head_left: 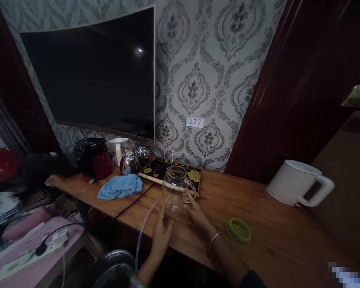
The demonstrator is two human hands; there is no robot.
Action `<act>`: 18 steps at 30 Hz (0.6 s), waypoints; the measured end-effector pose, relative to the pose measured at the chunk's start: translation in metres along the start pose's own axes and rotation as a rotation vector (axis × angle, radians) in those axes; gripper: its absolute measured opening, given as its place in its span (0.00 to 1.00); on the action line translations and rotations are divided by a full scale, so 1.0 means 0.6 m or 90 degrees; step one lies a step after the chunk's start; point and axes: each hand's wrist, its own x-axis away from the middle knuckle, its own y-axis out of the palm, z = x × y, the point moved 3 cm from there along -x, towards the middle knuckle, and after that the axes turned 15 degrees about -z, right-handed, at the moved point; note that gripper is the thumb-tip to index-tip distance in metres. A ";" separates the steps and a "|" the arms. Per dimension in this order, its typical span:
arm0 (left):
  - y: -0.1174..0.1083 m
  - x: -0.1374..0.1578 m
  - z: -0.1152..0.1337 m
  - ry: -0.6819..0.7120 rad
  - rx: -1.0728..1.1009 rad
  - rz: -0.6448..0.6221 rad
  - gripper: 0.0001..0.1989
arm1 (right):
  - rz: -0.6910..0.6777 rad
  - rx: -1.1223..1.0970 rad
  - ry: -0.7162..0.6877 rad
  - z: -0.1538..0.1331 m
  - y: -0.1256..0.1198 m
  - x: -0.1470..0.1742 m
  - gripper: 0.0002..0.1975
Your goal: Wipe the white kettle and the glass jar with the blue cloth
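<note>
A clear glass jug [174,188] with a side handle stands out in front of me, above the wooden table's front part. My left hand [162,232] is closed around its lower left side, with some fingers hidden behind the glass. On the other side, my right hand [196,212] grips it near the bottom of the handle. Behind the jug lies a black electric panel [156,170] with gold flowers, small lit lights and a thin upright spout [173,154]. A green round lid [238,230] rests on the table to the right of my right forearm.
A white electric kettle [297,182] stands at the right. Leftward are a blue cloth [120,187], a shiny metal kettle [129,164], a white-handled jug [119,150] and a red-black appliance [94,160]. A clear hose [141,232] runs down toward a bucket [111,272]. A power strip [30,256] lies lower left.
</note>
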 end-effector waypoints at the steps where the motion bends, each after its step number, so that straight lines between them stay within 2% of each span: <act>1: 0.001 0.003 0.001 -0.005 -0.002 0.004 0.33 | -0.012 -0.014 0.009 -0.002 0.000 -0.003 0.30; 6: -0.008 0.016 0.014 -0.015 0.018 -0.017 0.31 | -0.066 -0.107 0.076 -0.014 0.006 -0.012 0.34; 10: -0.061 -0.012 0.042 -0.015 -0.035 -0.073 0.21 | -0.013 -0.103 0.119 -0.006 0.010 0.011 0.30; 12: -0.100 -0.055 0.066 0.004 -0.074 -0.069 0.19 | 0.043 -0.075 0.146 0.007 0.011 0.043 0.28; 14: -0.136 -0.118 0.096 0.068 -0.158 -0.015 0.19 | 0.110 -0.024 0.176 0.017 0.011 0.084 0.26; 16: -0.156 -0.195 0.125 0.124 -0.277 -0.003 0.20 | 0.100 0.079 0.206 0.017 0.014 0.122 0.22; 18: -0.157 -0.276 0.143 0.128 -0.446 -0.037 0.23 | 0.069 0.219 0.171 0.003 0.016 0.145 0.17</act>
